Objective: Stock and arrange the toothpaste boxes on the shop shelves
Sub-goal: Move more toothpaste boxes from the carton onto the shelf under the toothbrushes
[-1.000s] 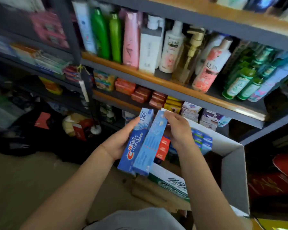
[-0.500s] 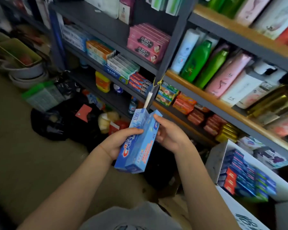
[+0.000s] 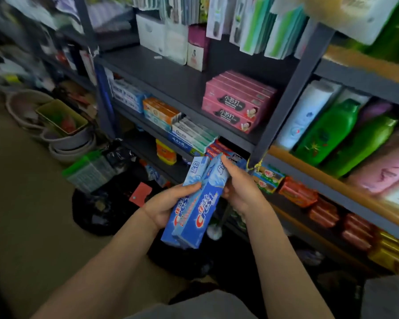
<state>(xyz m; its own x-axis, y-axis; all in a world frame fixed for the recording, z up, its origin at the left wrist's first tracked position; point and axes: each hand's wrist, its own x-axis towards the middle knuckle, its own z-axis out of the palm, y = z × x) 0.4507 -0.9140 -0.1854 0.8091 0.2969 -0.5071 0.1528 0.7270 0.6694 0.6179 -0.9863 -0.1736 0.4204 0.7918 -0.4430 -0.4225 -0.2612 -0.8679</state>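
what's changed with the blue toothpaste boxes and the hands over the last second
The view has swung from the open carton to the toothpaste shelves. The two blue Crest boxes came along. Unchanged: left hand grips them lower down, right hand near the top.

Dark grey metal shelving [image 3: 175,81] with a slanting upright post [image 3: 293,88], wood-edged shelf boards [image 3: 309,166] to the right, dull beige floor [image 3: 21,203] below left, stacked plastic basins [image 3: 72,143] on it near black bags [image 3: 101,203], all under dim, soft light.
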